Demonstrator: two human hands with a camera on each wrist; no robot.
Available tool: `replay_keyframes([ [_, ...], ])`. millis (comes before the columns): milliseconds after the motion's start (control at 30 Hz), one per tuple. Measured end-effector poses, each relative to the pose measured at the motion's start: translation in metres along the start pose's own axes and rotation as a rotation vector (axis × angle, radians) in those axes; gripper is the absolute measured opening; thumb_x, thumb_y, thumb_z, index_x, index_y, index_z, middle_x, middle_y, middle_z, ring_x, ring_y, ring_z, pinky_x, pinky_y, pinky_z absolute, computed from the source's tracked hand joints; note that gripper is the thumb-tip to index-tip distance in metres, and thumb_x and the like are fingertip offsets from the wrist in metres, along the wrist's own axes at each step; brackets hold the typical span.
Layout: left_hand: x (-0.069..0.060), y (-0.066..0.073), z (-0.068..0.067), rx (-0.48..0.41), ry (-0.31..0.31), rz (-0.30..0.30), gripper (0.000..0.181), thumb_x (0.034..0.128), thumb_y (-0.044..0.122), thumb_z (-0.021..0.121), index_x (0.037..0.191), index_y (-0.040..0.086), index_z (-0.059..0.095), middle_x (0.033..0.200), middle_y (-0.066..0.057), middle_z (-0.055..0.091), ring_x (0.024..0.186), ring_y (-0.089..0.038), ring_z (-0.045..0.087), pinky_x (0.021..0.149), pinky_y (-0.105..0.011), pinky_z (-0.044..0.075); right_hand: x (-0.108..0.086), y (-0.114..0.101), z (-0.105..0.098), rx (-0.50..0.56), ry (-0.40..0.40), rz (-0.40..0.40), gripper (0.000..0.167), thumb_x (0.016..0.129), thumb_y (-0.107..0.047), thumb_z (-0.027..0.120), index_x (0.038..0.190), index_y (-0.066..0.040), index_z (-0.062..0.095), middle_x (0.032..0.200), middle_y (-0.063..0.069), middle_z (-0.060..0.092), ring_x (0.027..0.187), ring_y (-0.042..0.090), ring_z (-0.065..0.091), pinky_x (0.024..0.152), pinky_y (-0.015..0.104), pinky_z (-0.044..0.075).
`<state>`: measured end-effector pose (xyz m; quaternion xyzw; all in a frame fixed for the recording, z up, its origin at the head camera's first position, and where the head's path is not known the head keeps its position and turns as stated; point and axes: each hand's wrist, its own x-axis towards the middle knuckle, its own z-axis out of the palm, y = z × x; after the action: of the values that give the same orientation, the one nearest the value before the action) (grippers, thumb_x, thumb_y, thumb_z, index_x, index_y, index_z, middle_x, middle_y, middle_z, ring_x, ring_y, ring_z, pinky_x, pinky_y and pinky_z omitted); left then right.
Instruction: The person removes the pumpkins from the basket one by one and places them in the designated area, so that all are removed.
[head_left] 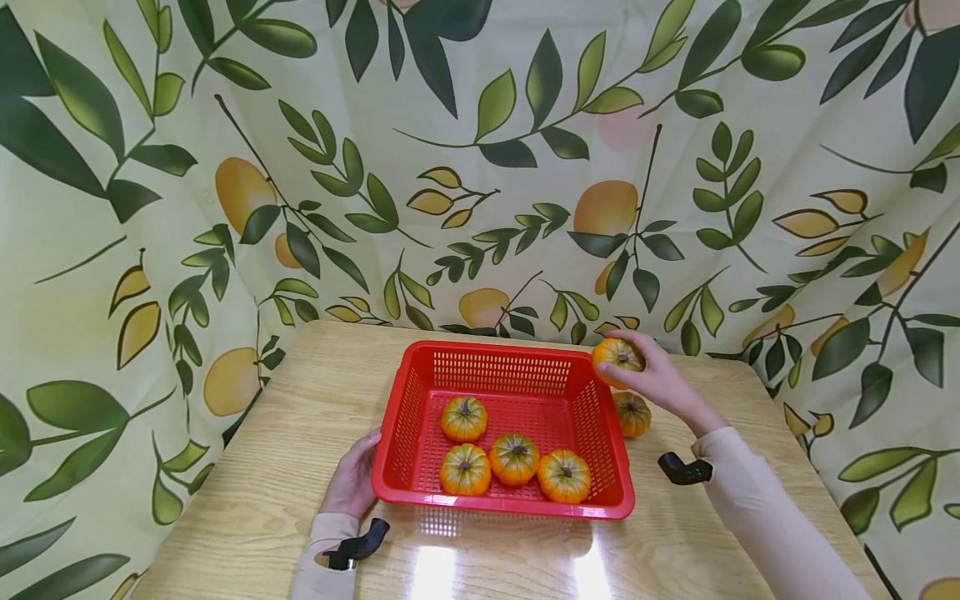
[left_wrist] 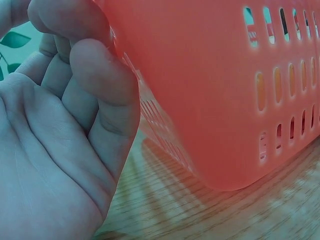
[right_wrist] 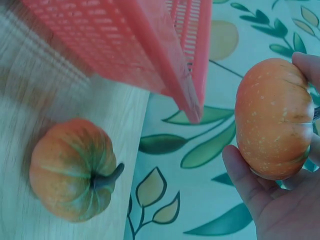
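Note:
A red plastic basket [head_left: 502, 510] with slotted walls stands on the table, and several small orange pumpkins [head_left: 464, 470] lie in its near half. My left hand [head_left: 352, 477] grips the basket's left edge; in the left wrist view its curled fingers [left_wrist: 100, 75] meet the red rim. My right hand [head_left: 660, 377] holds another small pumpkin [head_left: 617, 360] just above the basket's right far corner. Seen from the right wrist, fingers and thumb clasp this held pumpkin [right_wrist: 274, 120] on both sides. Below it, one more pumpkin [head_left: 632, 415] sits on the table beside the basket's right wall.
The light wood table [head_left: 262, 467] extends on both sides of the basket. A leaf-and-fruit patterned cloth [head_left: 525, 167] hangs behind and at both sides. Black wrist mounts [head_left: 358, 546] are strapped to both sleeved forearms.

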<state>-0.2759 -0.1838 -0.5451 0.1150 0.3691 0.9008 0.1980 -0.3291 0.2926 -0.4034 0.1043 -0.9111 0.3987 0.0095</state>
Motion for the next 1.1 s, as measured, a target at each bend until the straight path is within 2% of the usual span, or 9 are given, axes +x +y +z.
replay_keyframes([
  [167,0.0,0.0,0.0,0.006,0.005,0.0,0.046,0.1093,0.019,0.026,0.112,0.023,0.072,0.105,0.009,0.076,0.097,-0.004,0.071,0.088,-0.021,0.055,-0.002,0.01,-0.009,0.008,0.018,0.03,0.062,0.098,-0.033,0.067,0.149,-0.009,0.042,0.136,0.022,0.048,0.112,0.032,0.054,0.083,0.022,0.051],
  [467,0.0,0.0,-0.001,0.001,-0.011,-0.001,0.047,0.1093,0.018,0.025,0.113,0.023,0.072,0.106,0.009,0.076,0.098,-0.004,0.071,0.089,-0.022,0.055,-0.013,0.022,-0.022,0.006,0.041,0.111,0.069,0.098,-0.039,0.065,0.153,-0.009,0.037,0.143,0.023,0.046,0.117,0.032,0.052,0.085,0.025,0.049],
  [800,0.001,-0.001,0.0,0.002,0.004,-0.003,0.046,0.1091,0.019,0.027,0.112,0.023,0.073,0.105,0.009,0.076,0.097,-0.004,0.071,0.088,-0.021,0.055,-0.023,0.042,-0.025,-0.037,0.052,0.142,0.07,0.099,-0.04,0.064,0.154,-0.007,0.036,0.14,0.023,0.051,0.113,0.028,0.053,0.082,0.023,0.048],
  [1100,0.001,0.0,0.001,0.005,-0.009,-0.002,0.048,0.1095,0.018,0.025,0.113,0.022,0.072,0.106,0.008,0.076,0.098,-0.004,0.07,0.089,-0.022,0.055,-0.032,0.054,-0.026,-0.019,0.058,0.222,0.075,0.098,-0.046,0.062,0.156,-0.011,0.031,0.142,0.026,0.047,0.116,0.037,0.052,0.084,0.032,0.046],
])
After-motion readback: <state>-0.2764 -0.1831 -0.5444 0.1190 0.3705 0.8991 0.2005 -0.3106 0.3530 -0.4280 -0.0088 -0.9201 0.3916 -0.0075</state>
